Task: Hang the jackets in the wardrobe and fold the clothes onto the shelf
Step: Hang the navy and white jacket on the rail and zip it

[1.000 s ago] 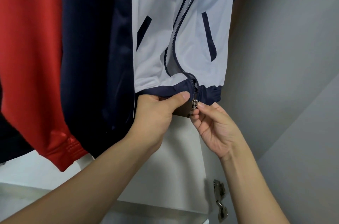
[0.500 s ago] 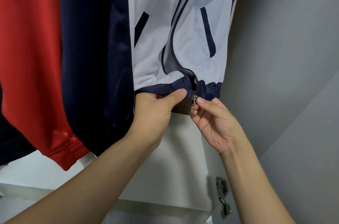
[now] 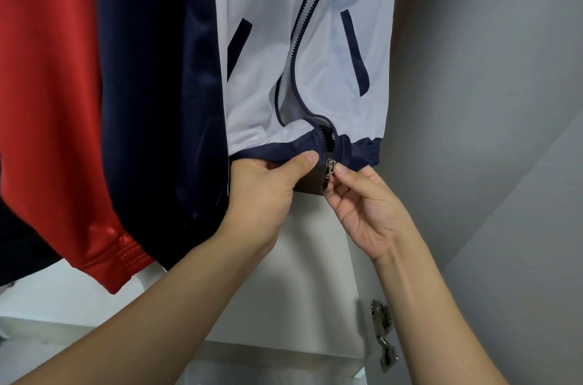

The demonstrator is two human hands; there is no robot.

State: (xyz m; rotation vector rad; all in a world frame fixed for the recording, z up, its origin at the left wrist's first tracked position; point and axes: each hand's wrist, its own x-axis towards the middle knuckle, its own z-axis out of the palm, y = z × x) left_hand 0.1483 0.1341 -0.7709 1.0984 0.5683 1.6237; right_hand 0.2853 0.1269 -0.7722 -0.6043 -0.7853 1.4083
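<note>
Grey walls (image 3: 489, 69) are closing in around the white wardrobe (image 3: 303, 283), a metal hinge (image 3: 383, 334) glinting on its right side. A red jacket (image 3: 47, 100) and navy jacket (image 3: 151, 85) are hanging left; the white jacket (image 3: 268, 69) is hanging rightmost. The left hand (image 3: 268, 186) is gripping its navy hem (image 3: 277, 149), thumb pressing down. The right hand (image 3: 366, 204) is pinching the zipper pull (image 3: 330, 168).
</note>
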